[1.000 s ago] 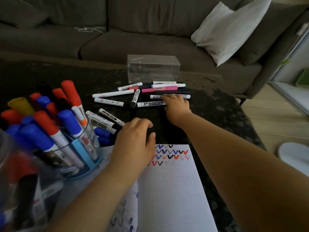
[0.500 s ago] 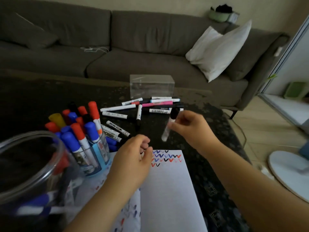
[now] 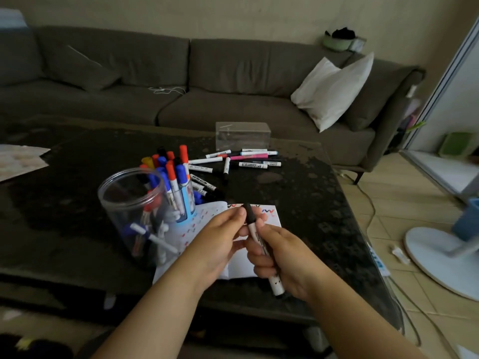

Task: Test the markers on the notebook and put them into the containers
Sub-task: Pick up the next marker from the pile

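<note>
At the lower centre of the frame the right hand (image 3: pixel 282 257) grips the barrel of a marker (image 3: pixel 261 248), and the left hand (image 3: pixel 220 239) pinches its black cap (image 3: pixel 250 213), above the notebook (image 3: pixel 241 265). Left of it stand a clear jar (image 3: pixel 129 203) and a blue cup (image 3: pixel 185 200) with markers, and more markers (image 3: pixel 243 161) lie at the centre

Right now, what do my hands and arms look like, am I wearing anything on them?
Both arms are bare from the bottom edge of the view up to the hands: no sleeves, watch or bracelet show. The left hand and right hand wear no gloves, and no rings show on the fingers that can be seen. Nails look short and unpainted, though the light is dim.
</note>
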